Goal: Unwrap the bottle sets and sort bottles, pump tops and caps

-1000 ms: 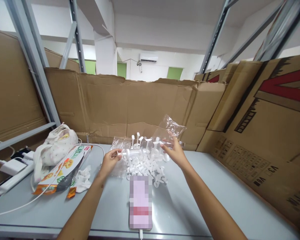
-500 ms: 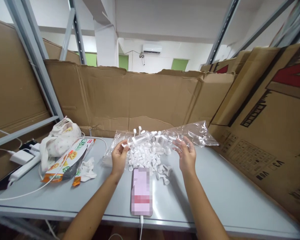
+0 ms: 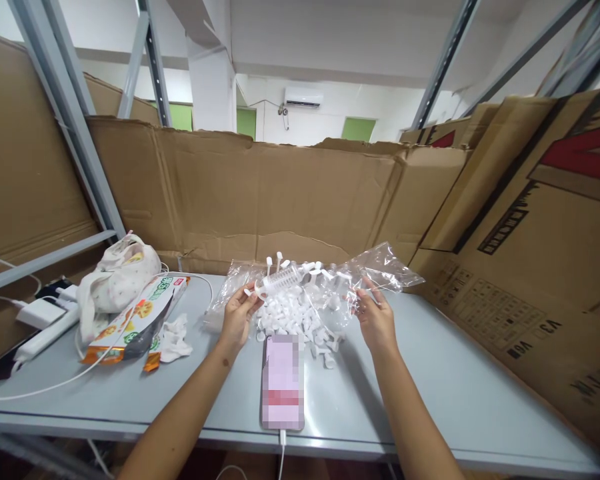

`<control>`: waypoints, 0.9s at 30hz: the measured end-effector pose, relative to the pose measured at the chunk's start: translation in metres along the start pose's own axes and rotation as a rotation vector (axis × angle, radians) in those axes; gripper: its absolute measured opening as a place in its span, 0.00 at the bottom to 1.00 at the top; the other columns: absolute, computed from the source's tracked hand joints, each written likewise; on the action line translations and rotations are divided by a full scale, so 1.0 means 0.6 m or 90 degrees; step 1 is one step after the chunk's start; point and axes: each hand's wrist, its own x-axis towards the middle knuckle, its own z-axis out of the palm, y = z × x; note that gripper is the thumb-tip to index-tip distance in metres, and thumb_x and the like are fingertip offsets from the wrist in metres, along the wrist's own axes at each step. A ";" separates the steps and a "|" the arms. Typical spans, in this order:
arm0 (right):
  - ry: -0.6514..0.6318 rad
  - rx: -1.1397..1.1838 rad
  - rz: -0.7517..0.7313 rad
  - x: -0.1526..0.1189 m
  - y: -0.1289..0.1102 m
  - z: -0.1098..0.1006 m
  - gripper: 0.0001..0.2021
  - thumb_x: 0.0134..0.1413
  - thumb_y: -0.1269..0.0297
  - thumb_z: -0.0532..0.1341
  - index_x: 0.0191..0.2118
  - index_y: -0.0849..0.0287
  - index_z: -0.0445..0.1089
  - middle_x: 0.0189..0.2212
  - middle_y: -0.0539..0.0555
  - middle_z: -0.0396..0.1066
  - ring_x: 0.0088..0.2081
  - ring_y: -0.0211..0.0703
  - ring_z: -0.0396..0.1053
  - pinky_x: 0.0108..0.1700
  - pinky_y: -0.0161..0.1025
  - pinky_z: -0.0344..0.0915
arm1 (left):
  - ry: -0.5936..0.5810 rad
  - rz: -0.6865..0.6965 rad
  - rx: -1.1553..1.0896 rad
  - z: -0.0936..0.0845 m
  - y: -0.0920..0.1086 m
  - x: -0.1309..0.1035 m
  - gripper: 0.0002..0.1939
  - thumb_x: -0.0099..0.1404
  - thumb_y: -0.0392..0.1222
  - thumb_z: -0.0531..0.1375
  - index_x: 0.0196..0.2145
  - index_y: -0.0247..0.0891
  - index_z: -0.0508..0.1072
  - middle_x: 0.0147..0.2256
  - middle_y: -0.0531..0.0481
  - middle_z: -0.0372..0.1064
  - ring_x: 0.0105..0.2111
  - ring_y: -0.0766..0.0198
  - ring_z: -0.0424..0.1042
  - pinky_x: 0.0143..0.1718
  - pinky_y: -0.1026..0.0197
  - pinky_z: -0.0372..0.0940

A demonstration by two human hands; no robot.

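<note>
My left hand pinches the near end of a clear plastic syringe with white markings on its barrel. The syringe points right and slightly up, over a pile of small white plastic pieces. My right hand has its fingers on a crinkled clear plastic bag, which stretches across behind the pile. Several white pieces lie under or inside the bag; I cannot tell which. Between my forearms lies a phone, its screen partly blurred.
On the left lie an orange and white snack packet, a crumpled tissue, a white cloth bag and a power strip. Cardboard walls the back, with a large carton on the right. A charging cable hangs over the front edge.
The free right end of the clear bag has shifted left and changed its folds. My right hand has turned slightly, and the syringe is almost where it was.
</note>
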 end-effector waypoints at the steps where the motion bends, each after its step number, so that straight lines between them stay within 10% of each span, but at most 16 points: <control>1: -0.017 -0.007 0.008 -0.002 0.000 0.002 0.30 0.39 0.58 0.66 0.52 0.52 0.63 0.34 0.51 0.73 0.28 0.39 0.71 0.23 0.33 0.62 | -0.013 -0.025 -0.008 0.001 -0.001 -0.001 0.22 0.49 0.43 0.66 0.43 0.37 0.69 0.38 0.48 0.71 0.37 0.64 0.72 0.46 0.57 0.65; 12: -0.056 -0.050 0.037 -0.002 -0.004 -0.021 0.29 0.40 0.56 0.66 0.51 0.56 0.65 0.30 0.52 0.74 0.28 0.43 0.72 0.25 0.35 0.64 | -0.101 -0.046 0.056 0.012 -0.002 -0.011 0.18 0.51 0.41 0.65 0.40 0.36 0.71 0.37 0.48 0.73 0.37 0.63 0.72 0.44 0.60 0.64; 27: 0.329 -0.015 -0.313 0.012 -0.089 -0.158 0.19 0.40 0.63 0.65 0.42 0.60 0.69 0.34 0.53 0.73 0.27 0.37 0.71 0.22 0.30 0.61 | -0.393 0.302 0.594 0.142 -0.035 -0.051 0.14 0.58 0.36 0.56 0.42 0.44 0.74 0.38 0.49 0.74 0.37 0.58 0.72 0.42 0.58 0.64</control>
